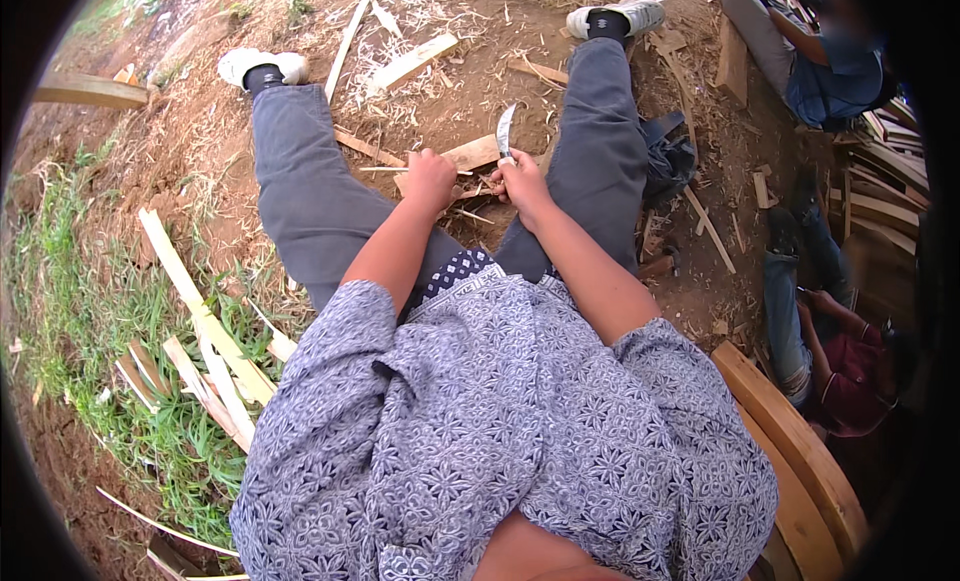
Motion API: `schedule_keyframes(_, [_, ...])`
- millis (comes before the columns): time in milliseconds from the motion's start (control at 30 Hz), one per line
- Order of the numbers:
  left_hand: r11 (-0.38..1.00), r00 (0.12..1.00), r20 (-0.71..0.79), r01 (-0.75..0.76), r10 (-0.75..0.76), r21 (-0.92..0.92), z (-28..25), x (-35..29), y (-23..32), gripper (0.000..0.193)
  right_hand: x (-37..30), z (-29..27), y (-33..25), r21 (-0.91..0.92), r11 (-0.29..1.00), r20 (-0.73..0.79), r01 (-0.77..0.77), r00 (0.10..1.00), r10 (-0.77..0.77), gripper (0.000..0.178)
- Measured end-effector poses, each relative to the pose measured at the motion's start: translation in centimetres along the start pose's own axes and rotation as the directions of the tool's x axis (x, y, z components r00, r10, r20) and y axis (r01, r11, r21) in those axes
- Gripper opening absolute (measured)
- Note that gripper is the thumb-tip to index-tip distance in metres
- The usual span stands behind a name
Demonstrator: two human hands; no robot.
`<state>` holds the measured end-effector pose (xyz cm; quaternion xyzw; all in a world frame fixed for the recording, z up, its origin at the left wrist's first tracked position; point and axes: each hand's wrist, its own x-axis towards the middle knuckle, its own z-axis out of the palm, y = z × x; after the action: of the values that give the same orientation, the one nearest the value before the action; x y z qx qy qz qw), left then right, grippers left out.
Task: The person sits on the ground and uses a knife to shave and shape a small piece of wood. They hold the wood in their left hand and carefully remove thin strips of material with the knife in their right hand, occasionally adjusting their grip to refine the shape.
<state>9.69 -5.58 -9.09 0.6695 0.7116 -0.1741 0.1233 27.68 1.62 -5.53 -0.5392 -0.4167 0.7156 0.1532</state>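
Strip (381, 169): thin, straight, pale wood, between the grey-trousered legs (610, 141); left hand (432, 179) closed, knuckles up, apparently about it, detail being small. Knife (505, 131): curved, silvery blade pointing up; right hand (521, 186) wrapped round its handle, forearm slanting inward.

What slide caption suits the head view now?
Seated among wood shavings, a person holds a curved knife in the right hand, the left hand closed beside thin wood strips.
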Motion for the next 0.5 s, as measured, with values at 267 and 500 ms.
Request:
schedule_keyframes(267, [0.995,0.996,-0.050,0.077,-0.080,-0.063,0.9,3.3,-0.6,0.041,0.2,-0.6,-0.4,0.002,0.999,-0.015,-0.039,0.999,0.039,0.044])
schedule_keyframes(500, [0.991,0.981,-0.155,0.102,-0.114,-0.081,-0.7,3.9,-2.6,0.041,1.0,-0.4,-0.4,0.041,0.999,0.032,-0.031,0.999,0.030,0.050])
